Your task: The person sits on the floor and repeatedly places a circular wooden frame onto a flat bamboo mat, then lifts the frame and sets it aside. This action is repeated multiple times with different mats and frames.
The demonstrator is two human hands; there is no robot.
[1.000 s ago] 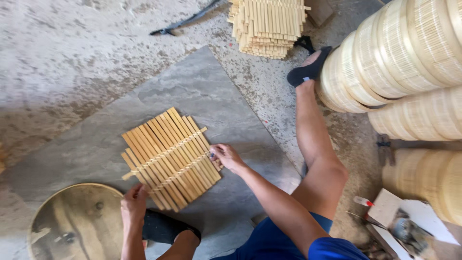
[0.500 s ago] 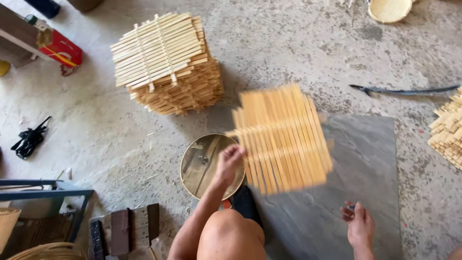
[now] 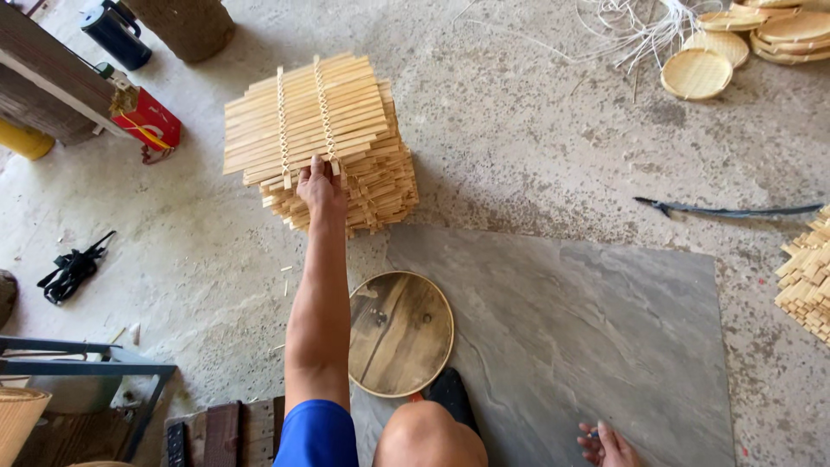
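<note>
Far left, a red box (image 3: 147, 119) with a yellow stripe sits beside a dark jug (image 3: 117, 33). Centre left, the left hand (image 3: 320, 183) lies flat on the top mat (image 3: 304, 117), fingers spread at its near edge; no closed grasp shows. That mat caps a slat stack (image 3: 363, 186) on the concrete. Nearer, a round wooden disc (image 3: 399, 333) rests on a grey slab (image 3: 588, 329). Bottom right, the right hand (image 3: 608, 445) rests loosely open on the slab. Far right: shallow woven trays (image 3: 697, 73), nothing visible inside.

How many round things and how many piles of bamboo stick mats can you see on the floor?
Round wooden disc: 1
Round woven trays, counting only the clear ones, since the corner heap is cut off: 2
Piles of stick mats, one under the left hand, one at the right edge: 2
Total: 5
</note>
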